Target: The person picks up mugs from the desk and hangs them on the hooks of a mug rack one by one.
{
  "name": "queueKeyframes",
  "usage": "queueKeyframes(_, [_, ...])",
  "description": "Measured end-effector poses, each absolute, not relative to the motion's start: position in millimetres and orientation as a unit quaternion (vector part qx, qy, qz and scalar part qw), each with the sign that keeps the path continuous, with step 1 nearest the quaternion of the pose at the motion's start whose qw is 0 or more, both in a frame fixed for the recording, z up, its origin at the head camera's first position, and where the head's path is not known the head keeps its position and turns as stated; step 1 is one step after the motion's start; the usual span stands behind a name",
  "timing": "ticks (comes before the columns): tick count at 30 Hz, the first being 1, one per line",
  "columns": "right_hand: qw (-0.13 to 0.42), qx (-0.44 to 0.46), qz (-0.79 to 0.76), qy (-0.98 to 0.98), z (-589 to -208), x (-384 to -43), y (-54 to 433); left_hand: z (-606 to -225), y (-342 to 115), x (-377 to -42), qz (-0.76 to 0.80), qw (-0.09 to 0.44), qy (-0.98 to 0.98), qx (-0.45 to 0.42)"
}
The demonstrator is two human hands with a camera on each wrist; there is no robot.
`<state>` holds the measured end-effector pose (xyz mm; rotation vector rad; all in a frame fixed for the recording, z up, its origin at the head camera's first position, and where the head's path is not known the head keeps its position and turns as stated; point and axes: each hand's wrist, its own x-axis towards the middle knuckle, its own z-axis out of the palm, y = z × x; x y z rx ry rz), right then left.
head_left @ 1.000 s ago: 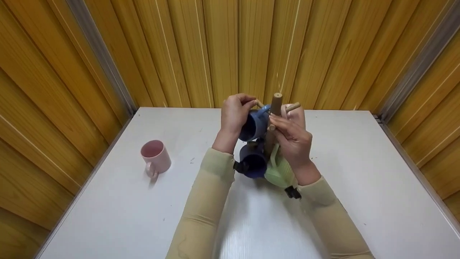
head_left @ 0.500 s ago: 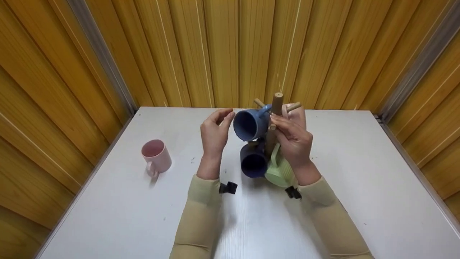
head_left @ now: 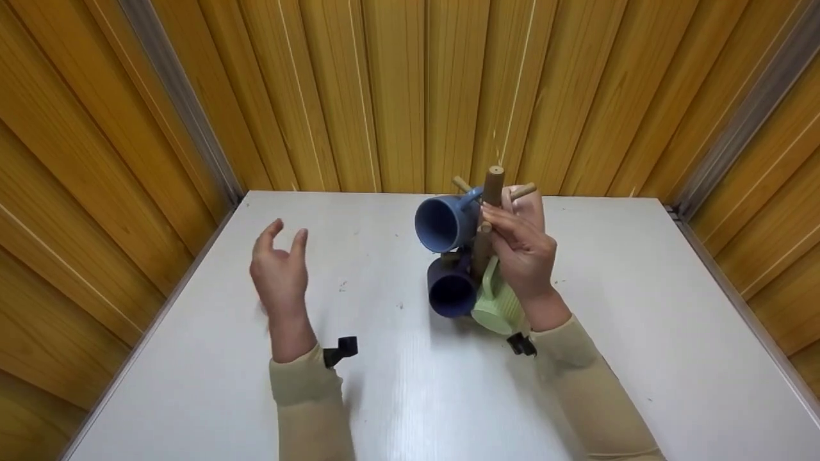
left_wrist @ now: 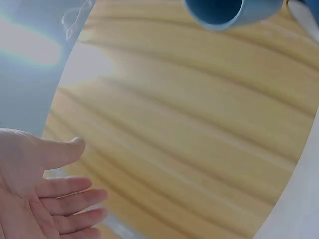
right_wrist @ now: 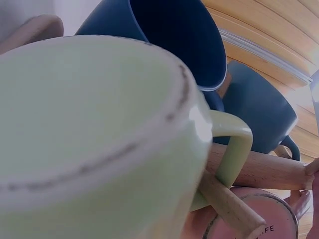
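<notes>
In the head view a wooden mug tree stands right of centre. My right hand pinches its wood near the upper front peg. A light blue mug hangs by its handle on an upper peg, above a dark blue mug. The green mug hangs low beside my right wrist; in the right wrist view the green mug fills the near side. A pale pink mug hangs behind my right hand. At the left my left hand has thumb and fingers spread, holding nothing, and hides the loose pink mug.
The white table is bounded by wood-panelled walls at the back and sides. Bare peg ends, such as the right one, stick out from the mug tree. Small dark specks lie on the tabletop.
My left hand has left the light blue mug and moved left and nearer, over the loose pink mug, its fingers spreading apart. My right hand has stayed at the mug tree.
</notes>
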<state>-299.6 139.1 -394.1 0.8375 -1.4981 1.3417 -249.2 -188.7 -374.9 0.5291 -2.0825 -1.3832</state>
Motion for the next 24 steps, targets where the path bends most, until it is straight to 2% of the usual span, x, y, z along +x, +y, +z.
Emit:
queueKeyframes(3, [0.462,0.342,0.551,-0.605,-393.8,-299.3,139.2,-378.8,-209.0,-243.6,-0.504,0.259,-0.787,0.244])
queueKeyframes(9, [0.46,0.344,0.554,-0.603,-395.3,-299.5,140.0,-391.8,-243.6,-237.7,-0.459,0.085,-0.832,0.301])
queueKeyframes(13, [0.464,0.338,0.548,-0.608,-396.9,-299.4,141.8,-406.5,-252.7,-238.6,-0.451,0.006,-0.841,0.299])
queueKeyframes(18, [0.456,0.342,0.552,-0.608,-396.9,-298.8,143.8,-420.7,-257.9,-239.7,-0.421,-0.035,-0.862,0.278])
queueKeyframes(24, [0.452,0.339,0.555,-0.611,-396.8,-298.9,144.9,-433.9,-266.3,-245.1,-0.386,-0.03,-0.875,0.292])
